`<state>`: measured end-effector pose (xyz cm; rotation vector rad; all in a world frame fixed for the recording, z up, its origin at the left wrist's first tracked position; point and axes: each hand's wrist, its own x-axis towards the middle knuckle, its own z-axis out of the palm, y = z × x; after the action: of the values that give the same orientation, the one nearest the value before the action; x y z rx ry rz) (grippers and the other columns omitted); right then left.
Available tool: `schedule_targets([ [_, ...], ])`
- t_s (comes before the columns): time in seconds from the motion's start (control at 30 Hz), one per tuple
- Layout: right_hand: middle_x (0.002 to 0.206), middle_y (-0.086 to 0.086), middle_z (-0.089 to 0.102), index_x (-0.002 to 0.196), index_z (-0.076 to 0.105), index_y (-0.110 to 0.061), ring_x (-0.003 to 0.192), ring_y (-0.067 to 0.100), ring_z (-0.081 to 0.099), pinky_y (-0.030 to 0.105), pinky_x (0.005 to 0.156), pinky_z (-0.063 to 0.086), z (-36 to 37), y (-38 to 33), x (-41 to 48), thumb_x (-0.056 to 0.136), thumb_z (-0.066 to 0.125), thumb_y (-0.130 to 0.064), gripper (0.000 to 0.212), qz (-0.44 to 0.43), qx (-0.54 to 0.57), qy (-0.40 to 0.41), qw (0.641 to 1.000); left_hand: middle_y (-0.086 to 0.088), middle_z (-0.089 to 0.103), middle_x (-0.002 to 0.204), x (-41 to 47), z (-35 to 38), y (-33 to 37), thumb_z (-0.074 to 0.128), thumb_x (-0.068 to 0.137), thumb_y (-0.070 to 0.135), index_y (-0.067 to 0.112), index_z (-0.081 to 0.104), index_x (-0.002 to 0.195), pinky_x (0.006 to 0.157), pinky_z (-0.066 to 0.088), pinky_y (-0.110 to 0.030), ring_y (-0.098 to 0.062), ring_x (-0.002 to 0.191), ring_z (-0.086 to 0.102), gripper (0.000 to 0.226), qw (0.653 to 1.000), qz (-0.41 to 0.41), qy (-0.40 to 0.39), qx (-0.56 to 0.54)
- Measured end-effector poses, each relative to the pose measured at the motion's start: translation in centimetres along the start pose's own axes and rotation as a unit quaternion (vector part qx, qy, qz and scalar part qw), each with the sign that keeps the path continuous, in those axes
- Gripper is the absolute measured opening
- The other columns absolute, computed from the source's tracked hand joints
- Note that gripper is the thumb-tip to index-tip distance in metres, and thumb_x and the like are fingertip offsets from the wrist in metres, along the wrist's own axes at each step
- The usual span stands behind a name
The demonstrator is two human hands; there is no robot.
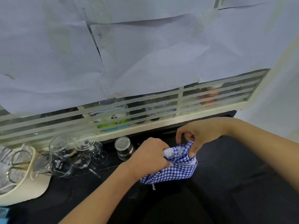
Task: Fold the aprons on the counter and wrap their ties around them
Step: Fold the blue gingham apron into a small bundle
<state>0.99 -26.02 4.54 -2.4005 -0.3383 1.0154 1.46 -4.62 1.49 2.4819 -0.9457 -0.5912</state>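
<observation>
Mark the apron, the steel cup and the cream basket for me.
apron (176,171): head view, middle of the blue checked bundle.
steel cup (125,151): head view, side wall of the upturned cup.
cream basket (27,189): head view, outer front wall.

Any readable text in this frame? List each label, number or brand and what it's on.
None reads clearly.
Paper sheets: small handwritten marks, maybe digits, too small to read.
Glasses: stickers, blurred.
Packets in the cream basket: print too small.
Jar behind the window: orange label, blurred.
Apron: no text visible.
</observation>
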Motion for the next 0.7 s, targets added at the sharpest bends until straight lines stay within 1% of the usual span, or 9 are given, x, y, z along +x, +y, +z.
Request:
schedule_targets([
  [0.07, 0.074, -0.007, 0.056, 0.1, 0.06, -0.022, 0.062, 0.004, 0.048, 0.02, 0.062, 0.041, -0.5, -0.8, -0.5, 0.074, 0.078, -0.039, 0.036, 0.052, -0.078, -0.003, 0.996, -0.01, 0.069, 0.081, 0.4, 0.3, -0.1, 0.073, 0.075, 0.029, 0.006, 0.069, 0.086, 0.068, 0.051, -0.034, -0.021, 0.073, 0.063, 0.025, 1.0, -0.022, -0.001, 0.018],
  [0.17, 0.071, -0.009, 0.052, 0.087, 0.063, -0.016, 0.063, 0.005, 0.044, 0.019, 0.059, 0.033, -0.9, -2.0, -1.1, 0.081, 0.066, -0.054, 0.039, 0.093, -0.157, 0.033, 0.983, -0.015, 0.066, 0.074, 1.2, 1.0, -0.3, 0.072, 0.072, 0.026, 0.002, 0.067, 0.08, 0.054, 0.042, -0.031, -0.019, 0.059, 0.053, 0.026, 0.997, -0.054, -0.004, 0.05],
  [0.27, 0.063, -0.007, 0.053, 0.077, 0.066, -0.017, 0.053, 0.005, 0.041, 0.017, 0.056, 0.031, -0.3, -2.9, -1.4, 0.093, 0.051, -0.05, 0.039, 0.072, -0.148, 0.1, 0.981, -0.004, 0.043, 0.053, 1.8, 2.0, -0.4, 0.073, 0.071, 0.023, 0.007, 0.05, 0.059, 0.047, 0.029, -0.025, -0.014, 0.048, 0.037, 0.031, 0.996, -0.076, -0.008, 0.05],
  [0.33, 0.064, -0.004, 0.057, 0.075, 0.066, -0.021, 0.051, 0.005, 0.041, 0.016, 0.053, 0.033, 1.2, -3.3, -1.2, 0.096, 0.049, -0.043, 0.035, 0.051, -0.099, 0.159, 0.981, 0.002, 0.036, 0.052, 2.3, 2.6, -0.6, 0.073, 0.075, 0.026, 0.014, 0.038, 0.054, 0.046, 0.025, -0.023, -0.011, 0.047, 0.033, 0.043, 0.996, -0.085, 0.002, 0.015],
  [0.4, 0.061, -0.003, 0.053, 0.075, 0.066, -0.022, 0.049, 0.006, 0.039, 0.016, 0.048, 0.032, 3.2, -3.6, -0.7, 0.098, 0.048, -0.038, 0.033, 0.045, -0.013, 0.236, 0.971, 0.005, 0.038, 0.052, 3.0, 3.0, -0.9, 0.073, 0.079, 0.031, 0.017, 0.038, 0.054, 0.046, 0.026, -0.019, -0.007, 0.045, 0.035, 0.045, 0.992, -0.105, 0.014, -0.066],
  [0.5, 0.058, -0.002, 0.05, 0.08, 0.068, -0.015, 0.046, 0.005, 0.035, 0.015, 0.045, 0.03, 6.1, -3.1, -0.2, 0.099, 0.048, -0.028, 0.031, 0.041, 0.085, 0.344, 0.934, 0.007, 0.043, 0.049, 4.2, 3.3, -1.3, 0.074, 0.08, 0.03, 0.019, 0.043, 0.053, 0.043, 0.028, -0.013, -0.001, 0.039, 0.039, 0.043, 0.961, -0.15, 0.025, -0.231],
  [0.53, 0.059, 0.0, 0.05, 0.082, 0.068, -0.011, 0.047, 0.005, 0.035, 0.015, 0.046, 0.031, 6.9, -2.7, -0.3, 0.099, 0.047, -0.026, 0.031, 0.037, 0.118, 0.359, 0.925, 0.007, 0.051, 0.051, 4.4, 3.3, -1.4, 0.075, 0.079, 0.03, 0.017, 0.05, 0.054, 0.047, 0.033, -0.014, 0.001, 0.043, 0.044, 0.038, 0.946, -0.156, 0.026, -0.282],
  [0.6, 0.057, -0.002, 0.05, 0.084, 0.069, -0.008, 0.047, 0.003, 0.038, 0.013, 0.048, 0.033, 8.1, -1.7, -0.8, 0.098, 0.048, -0.024, 0.03, 0.027, 0.201, 0.38, 0.902, 0.001, 0.07, 0.069, 4.9, 3.1, -1.7, 0.078, 0.076, 0.026, 0.007, 0.068, 0.072, 0.064, 0.05, -0.023, -0.01, 0.064, 0.065, 0.022, 0.905, -0.17, 0.025, -0.39],
  [0.7, 0.052, -0.006, 0.043, 0.081, 0.072, -0.015, 0.045, 0.003, 0.034, 0.013, 0.046, 0.029, 10.0, 0.0, -1.7, 0.098, 0.05, -0.026, 0.03, 0.027, 0.358, 0.373, 0.856, -0.012, 0.074, 0.094, 5.0, 2.4, -2.2, 0.077, 0.076, 0.016, -0.001, 0.07, 0.097, 0.085, 0.055, -0.035, -0.027, 0.088, 0.07, 0.028, 0.837, -0.194, 0.016, -0.511],
])
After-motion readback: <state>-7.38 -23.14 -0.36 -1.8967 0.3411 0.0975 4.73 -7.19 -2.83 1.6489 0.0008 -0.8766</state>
